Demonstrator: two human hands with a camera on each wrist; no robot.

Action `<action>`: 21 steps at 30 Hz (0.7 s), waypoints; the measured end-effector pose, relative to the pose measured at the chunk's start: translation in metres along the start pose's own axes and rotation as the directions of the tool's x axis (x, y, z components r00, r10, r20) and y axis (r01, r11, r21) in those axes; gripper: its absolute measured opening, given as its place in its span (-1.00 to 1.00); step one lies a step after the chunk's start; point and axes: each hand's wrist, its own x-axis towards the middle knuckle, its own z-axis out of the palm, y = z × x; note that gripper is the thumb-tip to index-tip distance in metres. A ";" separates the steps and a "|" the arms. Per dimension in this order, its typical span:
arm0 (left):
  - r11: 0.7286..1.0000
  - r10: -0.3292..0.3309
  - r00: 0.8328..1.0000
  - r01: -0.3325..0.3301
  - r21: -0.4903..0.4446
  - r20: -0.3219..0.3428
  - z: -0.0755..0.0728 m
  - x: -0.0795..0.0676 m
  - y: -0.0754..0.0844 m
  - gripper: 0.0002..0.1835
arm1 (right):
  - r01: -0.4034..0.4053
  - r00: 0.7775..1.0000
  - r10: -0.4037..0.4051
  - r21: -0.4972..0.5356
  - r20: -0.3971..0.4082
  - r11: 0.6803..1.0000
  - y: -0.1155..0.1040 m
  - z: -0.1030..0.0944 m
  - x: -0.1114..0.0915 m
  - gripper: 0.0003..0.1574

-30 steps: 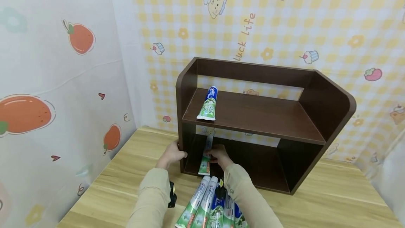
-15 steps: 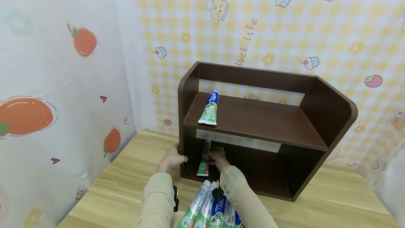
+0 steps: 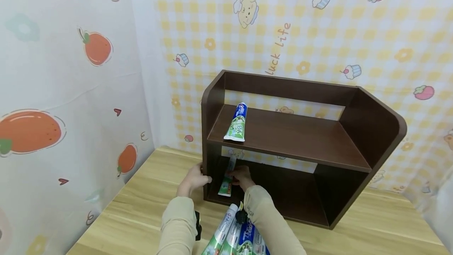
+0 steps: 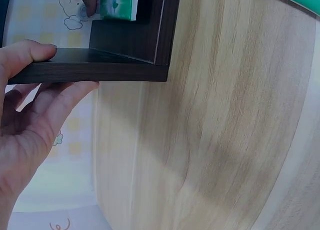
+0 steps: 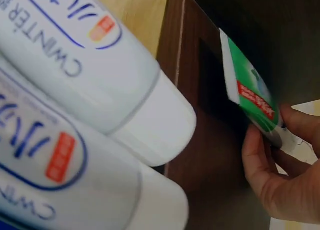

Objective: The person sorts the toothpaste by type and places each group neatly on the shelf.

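Observation:
My right hand (image 3: 242,177) pinches a green and white toothpaste tube (image 3: 225,186) inside the lower compartment of the dark brown shelf (image 3: 283,132). In the right wrist view the thumb and fingers hold the tube (image 5: 255,97) by its sides, its flat crimped end towards the shelf's front edge. My left hand (image 3: 192,178) grips the shelf's left side panel; in the left wrist view the thumb lies on the panel's inner face and the fingers on its outer face. A blue and green toothpaste tube (image 3: 236,123) lies on the upper board, near its left end.
Several toothpaste tubes (image 3: 223,227) lie side by side on the wooden table (image 3: 138,200) in front of the shelf, between my forearms, caps towards it. A patterned cloth (image 3: 311,30) hangs behind the shelf, and a white one (image 3: 70,89) on the left.
The pinched tube has moved slightly left, towards the side panel, with my right hand still on it. My left hand keeps its grip on the panel. The head view has shifted a little.

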 end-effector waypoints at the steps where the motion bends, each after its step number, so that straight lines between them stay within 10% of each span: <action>1: 1.000 0.000 1.000 0.000 -0.003 0.001 0.001 0.000 0.000 -0.31 | 0.006 1.000 -0.006 0.006 0.012 1.000 0.009 0.000 0.012 -0.51; 5: 1.000 0.001 1.000 -0.001 -0.002 -0.002 0.001 0.000 -0.001 -0.34 | 0.041 0.998 -0.041 -0.007 0.043 0.999 0.021 0.002 0.026 -0.49; 14: 1.000 0.000 1.000 0.000 -0.001 0.007 0.000 -0.002 -0.003 -0.39 | 0.032 0.997 -0.041 -0.139 -0.062 0.990 -0.030 0.005 -0.036 -0.59; 21: 1.000 0.002 1.000 -0.002 -0.028 0.016 0.002 0.000 -0.004 -0.41 | -0.007 0.995 -0.019 -0.260 -0.097 0.966 -0.044 0.007 -0.044 -0.66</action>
